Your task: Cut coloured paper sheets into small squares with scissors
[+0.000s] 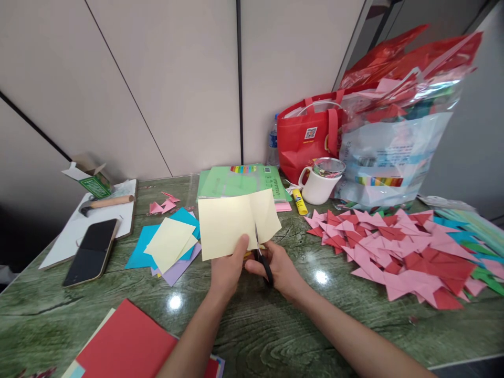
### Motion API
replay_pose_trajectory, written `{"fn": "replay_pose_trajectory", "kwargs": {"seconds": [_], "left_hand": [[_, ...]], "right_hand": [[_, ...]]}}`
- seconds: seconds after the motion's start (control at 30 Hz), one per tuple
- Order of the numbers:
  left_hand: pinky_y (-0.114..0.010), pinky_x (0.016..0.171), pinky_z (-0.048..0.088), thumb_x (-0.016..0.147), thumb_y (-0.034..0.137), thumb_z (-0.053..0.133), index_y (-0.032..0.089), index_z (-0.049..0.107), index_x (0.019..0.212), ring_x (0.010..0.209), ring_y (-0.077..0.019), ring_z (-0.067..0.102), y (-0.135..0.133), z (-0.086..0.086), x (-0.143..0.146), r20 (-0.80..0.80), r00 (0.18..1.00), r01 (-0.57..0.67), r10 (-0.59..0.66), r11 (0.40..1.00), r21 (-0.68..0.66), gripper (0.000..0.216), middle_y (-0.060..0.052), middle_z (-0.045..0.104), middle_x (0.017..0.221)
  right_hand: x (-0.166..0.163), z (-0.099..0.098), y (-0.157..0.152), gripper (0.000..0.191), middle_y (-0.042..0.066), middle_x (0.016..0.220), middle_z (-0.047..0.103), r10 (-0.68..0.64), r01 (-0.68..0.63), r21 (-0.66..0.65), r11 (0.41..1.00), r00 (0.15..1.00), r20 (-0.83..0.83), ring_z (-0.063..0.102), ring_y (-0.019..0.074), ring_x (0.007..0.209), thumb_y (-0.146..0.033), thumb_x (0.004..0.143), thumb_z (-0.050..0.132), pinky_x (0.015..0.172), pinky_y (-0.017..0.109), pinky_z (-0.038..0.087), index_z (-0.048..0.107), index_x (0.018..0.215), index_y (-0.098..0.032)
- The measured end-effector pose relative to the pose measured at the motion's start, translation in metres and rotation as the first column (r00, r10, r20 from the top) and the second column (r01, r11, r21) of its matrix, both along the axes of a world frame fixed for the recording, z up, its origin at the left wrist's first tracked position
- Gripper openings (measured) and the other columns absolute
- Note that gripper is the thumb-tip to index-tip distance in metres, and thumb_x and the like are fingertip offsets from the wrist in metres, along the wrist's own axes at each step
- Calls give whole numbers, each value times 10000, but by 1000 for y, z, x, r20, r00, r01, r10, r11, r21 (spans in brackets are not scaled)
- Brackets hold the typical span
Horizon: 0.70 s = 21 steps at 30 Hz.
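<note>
My left hand (pixel 229 262) grips a cream sheet of paper (pixel 223 220) by its lower edge, thumb on top. In my right hand (pixel 279 266) is a pair of scissors (pixel 267 269) with dark handles. Their blades sit in a slit running up the sheet, and the part to the right of the slit bends away. Just left of my hands lie cut squares of paper (pixel 169 241) in cream, blue and purple. Nearer me, at the lower left, rests a stack of larger sheets with a red sheet (pixel 128 344) on top.
Folded pink and red paper pieces (pixel 397 247) are heaped at right. Behind them stand a white mug (pixel 321 184), a glue stick (pixel 299 202), a red bag (pixel 305 136) and a clear plastic bag (pixel 389 157). A phone (pixel 92 252) and a hammer (pixel 112 202) lie at left.
</note>
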<state>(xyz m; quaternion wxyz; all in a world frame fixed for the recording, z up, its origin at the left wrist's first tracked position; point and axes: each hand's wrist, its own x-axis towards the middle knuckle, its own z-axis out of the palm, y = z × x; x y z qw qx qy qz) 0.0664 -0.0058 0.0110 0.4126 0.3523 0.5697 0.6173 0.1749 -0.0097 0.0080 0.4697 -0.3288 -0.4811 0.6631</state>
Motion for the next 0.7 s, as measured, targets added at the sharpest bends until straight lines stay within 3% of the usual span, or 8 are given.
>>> {"fn": "replay_pose_trajectory", "kwargs": {"seconds": [0.23,0.7], "left_hand": [[-305,953,371,624,383,678,187,570,1085,1076,-193,523,0,0,-1,-5,1000,10,-10,1000,2,513,-78,593,1142],[-336,943,380,624,373,677,188,598,1047,1052,-207,537,-2,4,0,24,1000,19,-18,1000,-23,468,-82,580,1159]], "right_hand": [[1,-2,1,472,10,693,617,-40,39,14,999,995,88,536,136,570,-398,571,740,529,244,434,534,921,-156],[0,-1,1,441,-29,593,544,-56,56,5,998,992,116,425,83,460,-416,542,741,439,217,396,528,828,-156]]}}
